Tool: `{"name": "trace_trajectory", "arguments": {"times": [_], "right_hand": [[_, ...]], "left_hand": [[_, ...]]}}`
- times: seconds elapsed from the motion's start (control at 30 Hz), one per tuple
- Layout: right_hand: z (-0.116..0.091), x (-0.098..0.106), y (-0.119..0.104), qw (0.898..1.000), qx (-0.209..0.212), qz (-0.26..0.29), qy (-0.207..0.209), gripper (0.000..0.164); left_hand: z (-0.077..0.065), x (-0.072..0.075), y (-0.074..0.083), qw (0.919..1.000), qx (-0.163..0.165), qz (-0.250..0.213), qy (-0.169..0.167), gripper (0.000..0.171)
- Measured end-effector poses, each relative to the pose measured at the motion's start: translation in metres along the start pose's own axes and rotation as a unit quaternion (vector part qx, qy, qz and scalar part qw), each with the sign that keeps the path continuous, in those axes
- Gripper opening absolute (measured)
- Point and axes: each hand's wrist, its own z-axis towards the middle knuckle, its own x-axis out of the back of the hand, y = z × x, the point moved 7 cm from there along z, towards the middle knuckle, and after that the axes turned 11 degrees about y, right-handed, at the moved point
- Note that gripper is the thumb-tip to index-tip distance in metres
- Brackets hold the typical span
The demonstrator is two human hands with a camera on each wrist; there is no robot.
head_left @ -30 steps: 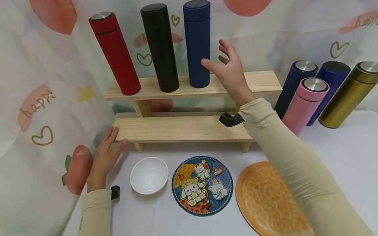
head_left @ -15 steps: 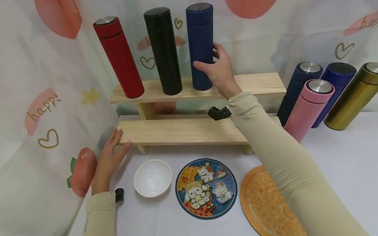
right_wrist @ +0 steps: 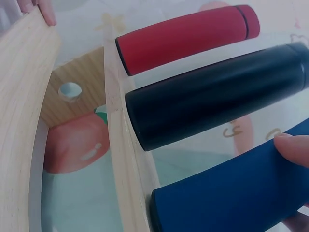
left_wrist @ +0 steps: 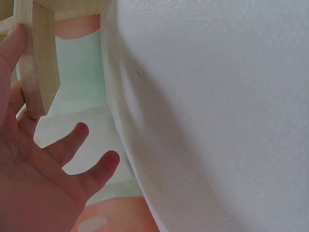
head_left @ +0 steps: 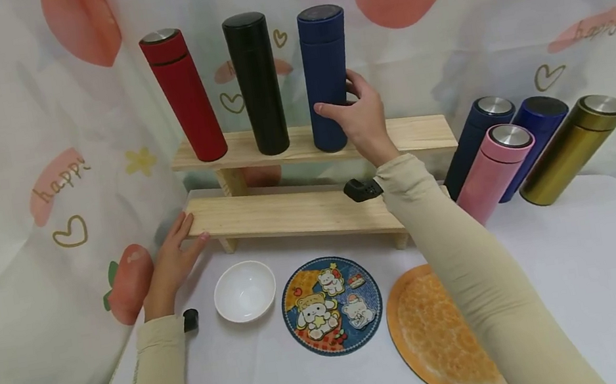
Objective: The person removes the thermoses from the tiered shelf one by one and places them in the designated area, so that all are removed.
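My right hand (head_left: 361,119) grips a tall blue thermos flask (head_left: 324,50) around its lower half, thumb across the front, fingers behind. Its base overlaps the front edge of the upper board of a two-tier wooden shelf (head_left: 413,133). To its left on that board stand a black flask (head_left: 258,86) and a red flask (head_left: 187,97), both upright. My left hand (head_left: 174,265) rests at the left end of the lower board (head_left: 287,213), thumb against the wood. The left wrist view shows two fingers (left_wrist: 99,174) stretched out straight, apart from the board.
Right of the shelf stand a navy flask (head_left: 476,140), a pink flask (head_left: 494,177), a glossy blue flask (head_left: 538,118) and a gold flask (head_left: 573,149). In front lie a white bowl (head_left: 245,291), a cartoon-print round mat (head_left: 330,341) and an orange round mat (head_left: 435,325), partly hidden by my right sleeve.
My right hand has come from beside the blue flask to grip it. The flask has shifted slightly rightward and toward me, away from the black one. My left hand stays at the shelf's end.
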Motion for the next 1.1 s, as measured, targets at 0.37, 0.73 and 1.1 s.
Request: {"name": "trace_trajectory", "arguments": {"times": [0.37,0.73,1.1], "right_hand": [[-0.024,0.029,-0.007,1.0,0.022,0.017,-0.008,0.081],[-0.047,0.07,-0.018,0.999,0.039,0.018,-0.002,0.078],[-0.07,0.117,-0.025,0.997,0.053,-0.014,0.045,0.074]], "left_hand": [[-0.001,0.001,0.002,0.9999,-0.006,-0.008,0.004,0.08],[-0.003,0.0,0.003,0.9999,0.007,-0.01,-0.001,0.083],[-0.004,0.002,0.003,1.0,0.002,-0.006,0.002,0.082]]}}
